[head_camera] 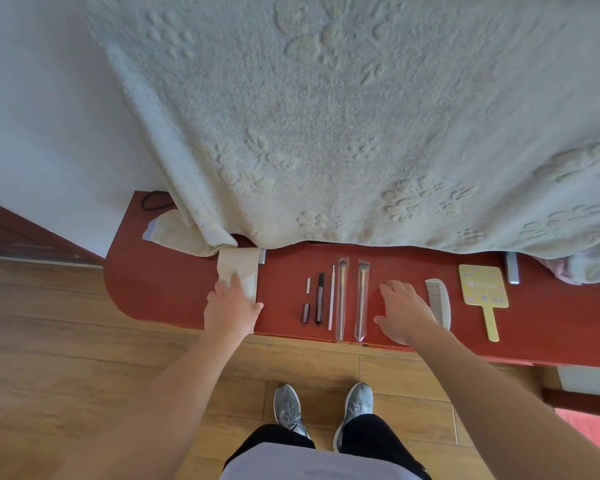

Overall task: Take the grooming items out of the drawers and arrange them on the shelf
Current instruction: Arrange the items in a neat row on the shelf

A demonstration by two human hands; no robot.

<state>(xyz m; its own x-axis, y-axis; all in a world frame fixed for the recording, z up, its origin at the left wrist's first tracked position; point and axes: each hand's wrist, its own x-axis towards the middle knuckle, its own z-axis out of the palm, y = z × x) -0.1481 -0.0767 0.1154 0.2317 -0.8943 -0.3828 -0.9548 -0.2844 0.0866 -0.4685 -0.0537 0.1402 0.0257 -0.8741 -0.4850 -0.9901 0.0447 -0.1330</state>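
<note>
Left hand [230,306]: pressed flat on the cream pouch [240,277], fingers spread.
Right hand [403,311]: open, empty, hovering between brushes and comb [439,301].
Pouch: flap shut, contents hidden.
Shelf [174,292]: red wood; two sleeved brushes [351,297], slim sticks, hand mirror [484,289] in a row.
Room: towel [326,116] draped above, wood floor.

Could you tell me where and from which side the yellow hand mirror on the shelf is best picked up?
I would take the yellow hand mirror by its narrow handle, coming from the front edge of the red shelf. The handle points toward the person and reaches the edge, so fingers can likely close around it; the wide head lies flat.
</note>
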